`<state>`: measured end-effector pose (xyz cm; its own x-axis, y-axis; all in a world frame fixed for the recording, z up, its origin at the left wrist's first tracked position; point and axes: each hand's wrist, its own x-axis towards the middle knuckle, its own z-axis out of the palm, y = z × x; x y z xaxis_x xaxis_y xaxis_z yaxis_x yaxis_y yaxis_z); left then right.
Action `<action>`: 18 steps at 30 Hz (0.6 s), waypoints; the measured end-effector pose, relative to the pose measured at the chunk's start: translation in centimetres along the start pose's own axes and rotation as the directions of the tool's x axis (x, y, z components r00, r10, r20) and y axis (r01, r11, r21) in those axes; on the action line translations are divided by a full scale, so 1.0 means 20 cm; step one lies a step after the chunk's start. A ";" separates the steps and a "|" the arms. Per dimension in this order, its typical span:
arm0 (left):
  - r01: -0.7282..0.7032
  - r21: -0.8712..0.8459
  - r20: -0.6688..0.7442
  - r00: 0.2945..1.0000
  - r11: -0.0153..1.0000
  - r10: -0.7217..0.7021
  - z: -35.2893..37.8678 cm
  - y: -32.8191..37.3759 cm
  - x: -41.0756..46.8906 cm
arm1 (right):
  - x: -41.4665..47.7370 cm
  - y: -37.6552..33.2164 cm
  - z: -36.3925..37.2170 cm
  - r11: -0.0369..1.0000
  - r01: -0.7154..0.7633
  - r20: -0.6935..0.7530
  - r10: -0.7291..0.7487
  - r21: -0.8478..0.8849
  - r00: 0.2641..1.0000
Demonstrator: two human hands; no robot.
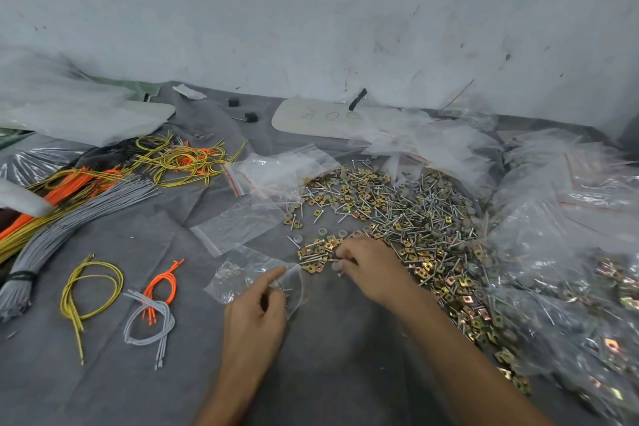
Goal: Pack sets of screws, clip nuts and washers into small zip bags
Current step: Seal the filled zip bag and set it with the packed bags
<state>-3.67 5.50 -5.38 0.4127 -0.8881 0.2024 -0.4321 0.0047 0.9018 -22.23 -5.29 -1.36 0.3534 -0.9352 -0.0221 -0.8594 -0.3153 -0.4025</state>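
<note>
- Head view, looking down at a grey cloth (328,356) spread over a work surface against a scuffed pale wall.
- The left hand (254,313) grips a small clear zip bag (256,275) at its mouth. The fingers curl round the plastic and the forefinger lies straight along the opening.
- A few small metal pieces show through the bag, which rests on the cloth just beyond the left hand.
- The right hand (371,268) sits just right of the bag's mouth, fingers curled down, with its fingertips in the near edge of a loose pile of screws, brass-coloured clip nuts and grey washers (397,214). It is unclear whether the fingers hold any piece.
- The pile spreads away from the right hand, beyond it and along the right forearm.
- Empty zip bags (238,221) lie flat just beyond the left hand, left of the pile.
- Filled clear bags (570,270) are heaped at the right edge.
- At the left lie a tied grey wire bundle (69,228), a yellow wire loop (91,290) and short orange wires (166,282), well apart from both hands.
</note>
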 end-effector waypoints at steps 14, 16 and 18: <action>-0.004 -0.002 0.000 1.000 1.000 0.004 0.00 -0.02 0.01 | 0.00 0.00 -0.02 0.996 0.042 -0.003 -0.043 -0.081 0.999; -0.003 0.003 -0.002 1.000 1.000 0.003 0.00 -0.02 0.01 | 0.02 0.00 -0.03 0.997 0.049 0.001 -0.049 -0.053 0.999; -0.002 0.005 -0.004 1.000 1.000 0.002 0.00 -0.01 0.01 | 0.04 0.00 -0.03 0.998 0.048 -0.012 -0.049 -0.044 0.999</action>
<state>-3.46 5.37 -5.60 0.4155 -0.8860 0.2059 -0.4370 0.0041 0.8994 -22.12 -6.15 -0.83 0.3908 -0.9204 0.0083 -0.8567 -0.3670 -0.3624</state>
